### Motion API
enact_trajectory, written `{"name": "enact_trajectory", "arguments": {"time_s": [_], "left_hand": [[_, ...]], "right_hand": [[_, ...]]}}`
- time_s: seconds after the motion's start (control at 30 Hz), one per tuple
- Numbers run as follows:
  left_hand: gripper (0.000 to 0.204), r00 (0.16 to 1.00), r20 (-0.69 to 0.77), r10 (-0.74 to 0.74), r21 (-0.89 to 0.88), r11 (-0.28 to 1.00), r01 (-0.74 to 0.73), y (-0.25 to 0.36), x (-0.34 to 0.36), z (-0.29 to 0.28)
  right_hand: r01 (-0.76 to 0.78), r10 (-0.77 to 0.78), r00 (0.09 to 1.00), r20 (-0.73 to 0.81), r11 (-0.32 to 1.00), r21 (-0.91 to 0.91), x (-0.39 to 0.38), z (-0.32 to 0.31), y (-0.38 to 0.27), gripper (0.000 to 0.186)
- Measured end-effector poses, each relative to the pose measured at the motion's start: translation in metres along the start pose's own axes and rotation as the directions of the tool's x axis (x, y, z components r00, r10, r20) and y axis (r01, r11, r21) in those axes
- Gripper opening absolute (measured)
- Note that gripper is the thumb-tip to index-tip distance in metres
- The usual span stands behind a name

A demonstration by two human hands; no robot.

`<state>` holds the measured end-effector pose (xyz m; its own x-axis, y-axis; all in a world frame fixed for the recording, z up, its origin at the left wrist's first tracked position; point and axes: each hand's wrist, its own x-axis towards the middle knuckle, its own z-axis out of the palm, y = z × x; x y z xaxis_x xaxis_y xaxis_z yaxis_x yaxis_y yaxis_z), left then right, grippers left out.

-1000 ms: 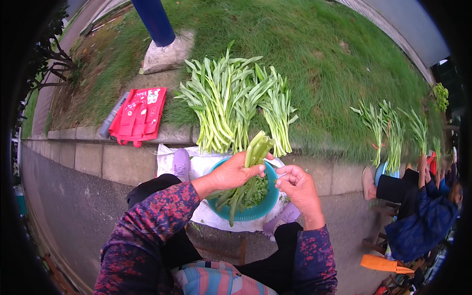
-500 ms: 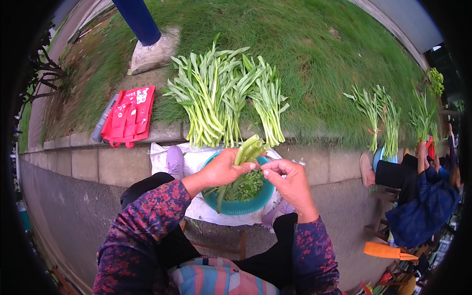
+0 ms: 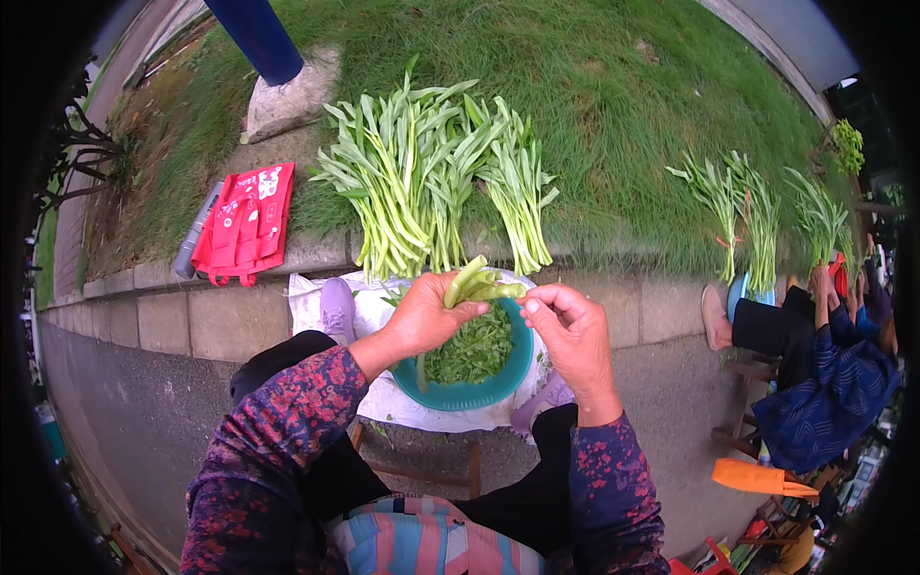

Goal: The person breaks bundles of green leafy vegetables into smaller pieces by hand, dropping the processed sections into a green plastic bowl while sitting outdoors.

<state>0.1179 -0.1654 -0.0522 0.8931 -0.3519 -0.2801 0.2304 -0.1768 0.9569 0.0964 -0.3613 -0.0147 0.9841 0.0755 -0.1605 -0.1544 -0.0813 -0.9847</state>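
Note:
My left hand (image 3: 425, 314) is closed around a small bunch of water spinach stems (image 3: 471, 286), their cut ends pointing up and right. My right hand (image 3: 573, 337) pinches at the end of one stem, thumb against forefinger. Below both hands is a teal plastic basin (image 3: 522, 369) with torn green leaves (image 3: 472, 350) inside, partly hidden by my left hand. It rests on a white sack (image 3: 383, 402) between my feet. Beyond the basin, larger bundles of water spinach (image 3: 398, 192) lie on the kerb and grass.
A red bag (image 3: 247, 225) and a grey umbrella-like cylinder (image 3: 196, 235) lie on the kerb at left. Behind them stands a blue post (image 3: 257, 38). At right, another person (image 3: 824, 402) sits near more bundles (image 3: 757, 216) and a blue basin (image 3: 738, 295). An orange bag (image 3: 752, 476) is close by.
One stem in the bunch now leans right, toward my right hand, which has moved slightly right. The leafy ends hanging into the basin have shifted, and more torn leaves show.

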Motion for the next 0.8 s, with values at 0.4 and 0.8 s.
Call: {"name": "enact_trajectory", "arguments": {"time_s": [0.4, 0.8], "left_hand": [[0.017, 0.997, 0.034, 0.069, 0.029, 0.997, -0.07, -0.009, 0.002, 0.003], [0.02, 0.977, 0.162, -0.135, 0.211, 0.972, 0.099, -0.008, -0.001, 0.003]], "right_hand": [[0.092, -0.101, 0.99, -0.101, 0.991, -0.092, 0.0, -0.005, 0.003, 0.005], [0.343, -0.389, 0.915, -0.102, 0.888, -0.305, 0.0, 0.004, -0.016, 0.01]]}}
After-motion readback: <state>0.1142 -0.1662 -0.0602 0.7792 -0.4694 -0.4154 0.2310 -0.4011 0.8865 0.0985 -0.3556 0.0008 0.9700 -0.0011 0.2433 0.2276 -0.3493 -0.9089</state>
